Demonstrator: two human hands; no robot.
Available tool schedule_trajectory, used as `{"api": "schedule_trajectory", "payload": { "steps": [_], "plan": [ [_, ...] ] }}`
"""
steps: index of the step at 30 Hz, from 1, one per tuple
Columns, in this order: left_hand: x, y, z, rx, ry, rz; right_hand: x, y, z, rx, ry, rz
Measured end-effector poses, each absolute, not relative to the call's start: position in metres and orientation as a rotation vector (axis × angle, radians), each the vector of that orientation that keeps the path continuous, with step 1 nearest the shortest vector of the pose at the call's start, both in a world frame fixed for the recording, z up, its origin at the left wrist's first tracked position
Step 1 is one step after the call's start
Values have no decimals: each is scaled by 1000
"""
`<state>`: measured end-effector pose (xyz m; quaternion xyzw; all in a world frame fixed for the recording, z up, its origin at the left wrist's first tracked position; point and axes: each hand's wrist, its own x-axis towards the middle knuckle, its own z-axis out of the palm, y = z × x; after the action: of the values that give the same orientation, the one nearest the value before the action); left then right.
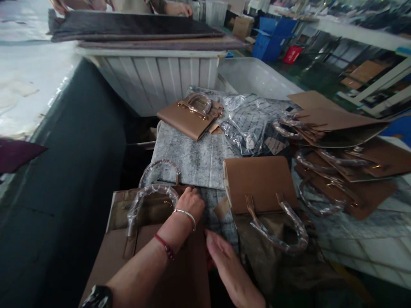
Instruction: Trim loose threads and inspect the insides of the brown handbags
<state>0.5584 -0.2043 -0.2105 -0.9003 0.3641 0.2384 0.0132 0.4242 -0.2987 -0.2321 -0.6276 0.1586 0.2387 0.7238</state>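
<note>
A brown handbag (150,261) stands in front of me, its two handles (152,190) wrapped in clear plastic. My left hand (192,204) has its fingers curled over the top right corner of this bag; the fingertips are hidden. Low along the bag's right side is my right hand (224,256), stretched out and close to the side panel. Some of its fingers are out of sight, and whether it touches the bag is unclear. To the right, a second brown handbag (261,184) lies with its wrapped handle (295,239) toward me, over dark olive cloth (266,256).
Another brown handbag (189,115) rests on a grey padded surface (189,149) beside crumpled clear plastic (250,119). Several bags are piled at right (353,167). A dark panel (80,162) borders my left. Behind stands a white bin (160,77); another person's hand (180,9) is beyond it.
</note>
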Motion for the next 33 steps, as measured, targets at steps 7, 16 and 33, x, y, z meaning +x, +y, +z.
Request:
{"api": "schedule_trajectory", "payload": {
  "steps": [7, 16, 33],
  "plan": [
    [552, -187, -203, -2707, 1119, 958, 391, -280, -219, -2006, -10, 195],
    [521, -174, -203, -2649, 939, 1140, 374, -273, -230, -2290, -465, 155],
    [493, -153, -231, -2762, 1020, 914, 408, -308, -256, -2511, -106, 224]
  ]
}}
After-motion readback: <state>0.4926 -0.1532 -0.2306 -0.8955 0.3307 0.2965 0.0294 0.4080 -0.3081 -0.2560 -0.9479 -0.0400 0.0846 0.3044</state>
